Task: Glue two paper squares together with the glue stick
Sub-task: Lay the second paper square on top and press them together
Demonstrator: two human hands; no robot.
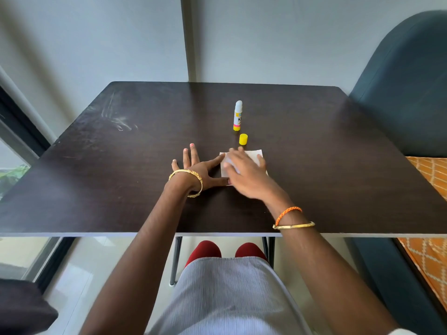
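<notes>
While the glue stick [238, 115] stands uncapped behind, the right hand [244, 174] presses flat on the paper squares [254, 154]; left hand [196, 169] spread beside, gripping nothing. Pressing seems underway; recapping likely follows.

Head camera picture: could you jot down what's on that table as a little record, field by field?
surface: dark table
glue stick: upright, uncapped
cap: yellow, standing beside the stick, nearer the person
paper: white, flat, mostly covered
right hand: flat on the paper, blurred
left hand: flat, fingers spread, at the paper's left edge
</notes>
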